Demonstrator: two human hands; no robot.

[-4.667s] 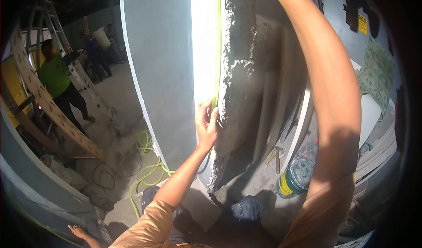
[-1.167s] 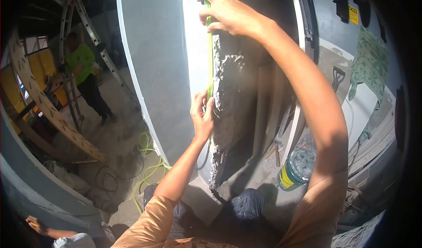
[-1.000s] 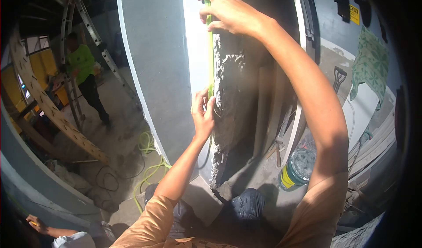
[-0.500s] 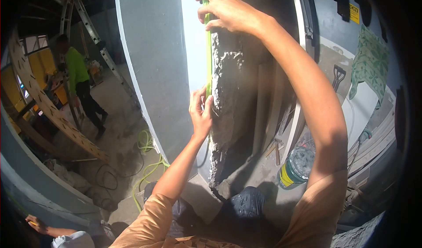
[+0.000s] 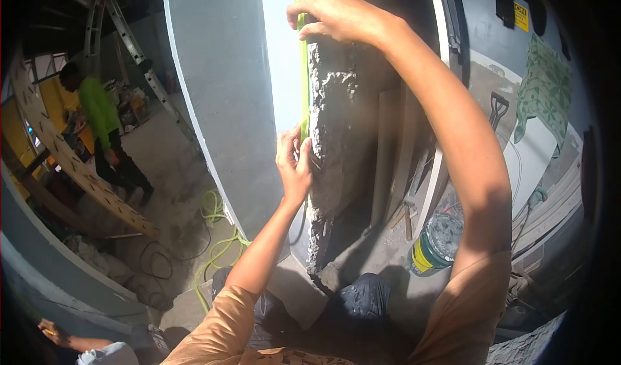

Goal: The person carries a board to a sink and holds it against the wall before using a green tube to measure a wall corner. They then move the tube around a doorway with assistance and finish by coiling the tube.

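Note:
A narrow, straight yellow-green strip (image 5: 305, 74) runs upright along the edge of a wall, where the pale smooth face (image 5: 284, 61) meets rough broken concrete (image 5: 317, 151). High up, my right hand (image 5: 323, 10) grips the strip with thumb and fingers on either side; a ring shows on one finger. Lower down, my left hand (image 5: 295, 167) pinches the strip's bottom end between thumb and fingers, against the wall edge. Both arms are stretched forward, the right one raised higher.
A green bucket (image 5: 435, 248) and a hammer (image 5: 408, 221) are at the right on the floor. Green hose (image 5: 220, 252) lies coiled at the left. Behind stand a ladder (image 5: 132, 41) and a person in green (image 5: 100, 116). Another person's hand (image 5: 53, 332) shows lower left.
My view has shifted slightly, while both hands keep their places on the strip. The person in green has moved a little to the left and turned.

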